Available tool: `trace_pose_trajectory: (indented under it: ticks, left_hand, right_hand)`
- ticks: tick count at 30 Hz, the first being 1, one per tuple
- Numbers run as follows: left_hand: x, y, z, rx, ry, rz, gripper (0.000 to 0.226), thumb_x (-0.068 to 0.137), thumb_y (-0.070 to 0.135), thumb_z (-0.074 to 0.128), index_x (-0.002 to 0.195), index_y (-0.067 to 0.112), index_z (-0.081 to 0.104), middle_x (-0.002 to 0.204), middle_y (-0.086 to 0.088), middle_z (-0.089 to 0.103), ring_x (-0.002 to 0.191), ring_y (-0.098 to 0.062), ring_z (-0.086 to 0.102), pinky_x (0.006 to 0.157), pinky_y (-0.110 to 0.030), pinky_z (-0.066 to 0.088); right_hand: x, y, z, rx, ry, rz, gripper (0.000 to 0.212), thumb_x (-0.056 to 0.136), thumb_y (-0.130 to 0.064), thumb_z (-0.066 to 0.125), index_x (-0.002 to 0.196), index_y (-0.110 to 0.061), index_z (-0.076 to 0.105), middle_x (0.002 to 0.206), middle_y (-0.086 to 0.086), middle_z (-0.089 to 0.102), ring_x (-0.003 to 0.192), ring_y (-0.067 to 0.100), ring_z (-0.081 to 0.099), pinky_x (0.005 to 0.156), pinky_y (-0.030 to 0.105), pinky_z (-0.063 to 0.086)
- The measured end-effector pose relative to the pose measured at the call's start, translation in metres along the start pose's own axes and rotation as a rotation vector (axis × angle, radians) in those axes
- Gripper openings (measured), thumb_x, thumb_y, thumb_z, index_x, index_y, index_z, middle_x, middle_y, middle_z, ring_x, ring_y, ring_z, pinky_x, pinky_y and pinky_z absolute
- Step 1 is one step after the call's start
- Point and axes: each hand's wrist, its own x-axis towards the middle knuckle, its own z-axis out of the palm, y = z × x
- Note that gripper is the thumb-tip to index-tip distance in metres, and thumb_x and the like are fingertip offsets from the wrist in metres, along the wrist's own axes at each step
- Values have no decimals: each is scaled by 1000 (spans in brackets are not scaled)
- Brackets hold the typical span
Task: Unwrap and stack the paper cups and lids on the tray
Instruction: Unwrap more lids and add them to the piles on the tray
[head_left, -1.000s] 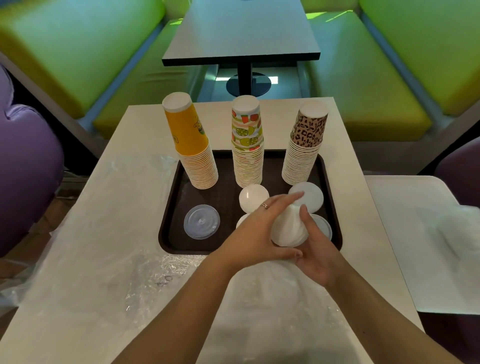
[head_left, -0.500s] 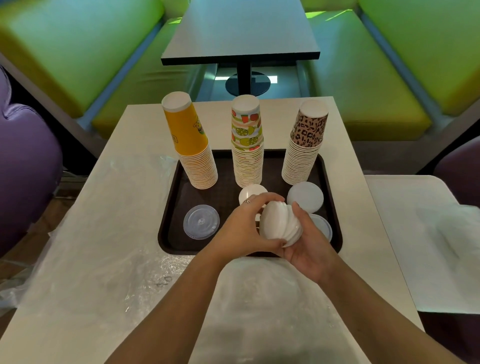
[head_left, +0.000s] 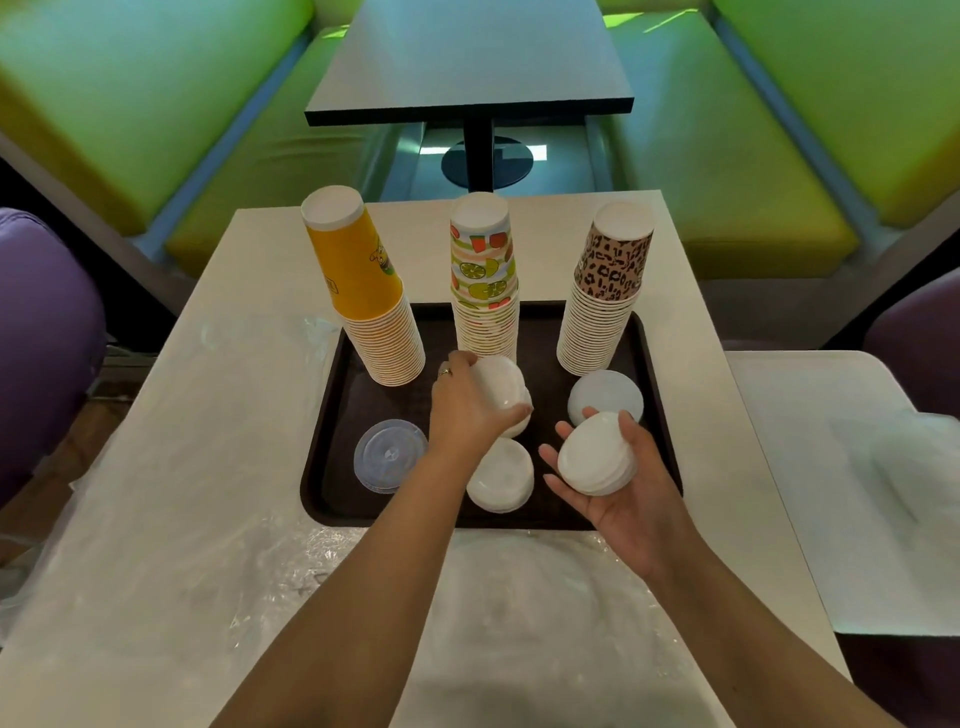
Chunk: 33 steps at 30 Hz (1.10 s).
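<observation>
Head view, frame centre: your left hand (head_left: 470, 410) grips one lid stack (head_left: 498, 387), your right hand (head_left: 613, 483) cradles another (head_left: 597, 460), fingers curled. Next, I judge, set each squarely on the tray (head_left: 332, 467).

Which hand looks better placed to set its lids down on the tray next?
Probably the left hand: it holds its white lids low over the middle of the brown tray. The right hand cradles its lid stack higher, palm up.

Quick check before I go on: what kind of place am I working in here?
Probably a cafe or fast-food dining area: lime-green padded booth seats flank a dark pedestal table, and a dark brown serving tray on the cream table holds tall stacks of printed paper cups.
</observation>
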Motion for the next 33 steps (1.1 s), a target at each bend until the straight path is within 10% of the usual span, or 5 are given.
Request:
trace_pose_trajectory:
  ticks: [18, 22, 25, 28, 33]
  left_hand:
    - [-4, -10, 26, 55, 13, -11, 101, 70, 47, 78, 144, 9, 20, 149, -12, 27, 138, -28, 24, 110, -41, 31]
    - [-31, -6, 6, -272, 107, 37, 57, 91, 40, 55, 139, 16, 36, 138, -2, 46, 125, -18, 44, 104, -37, 42]
    - [-58, -1, -11, -453, -160, -6, 27, 97, 35, 46, 120, 23, 54, 113, 6, 60, 104, -11, 57, 94, -35, 50]
    - [-76, -6, -19, -650, -387, -127, 20, 96, 27, 51, 115, 27, 58, 111, 5, 62, 101, -13, 60, 81, -30, 57]
    - [-71, -22, -21, -417, -148, -81, 37, 91, 14, 61, 127, 16, 57, 123, -2, 61, 103, -12, 57, 80, -27, 57]
  right_hand:
    - [2, 3, -8, -48, -68, 2, 55, 83, -44, 50, 131, -17, 47, 122, 18, 63, 110, 35, 62, 69, 38, 59]
    - [2, 3, -9, -41, -67, 0, 58, 83, -43, 51, 135, -19, 41, 121, 19, 63, 111, 34, 61, 70, 39, 58]
    - [4, 6, -7, -68, -38, 25, 54, 87, -44, 49, 134, -20, 42, 124, 18, 61, 110, 33, 62, 66, 38, 58]
    - [10, 11, 4, -281, 31, 44, 41, 95, -44, 42, 131, -23, 43, 123, 13, 59, 106, 29, 62, 65, 36, 59]
    - [26, 25, 16, -1083, 118, -184, 31, 99, -36, 42, 126, -23, 45, 125, 4, 54, 108, 18, 54, 81, 29, 53]
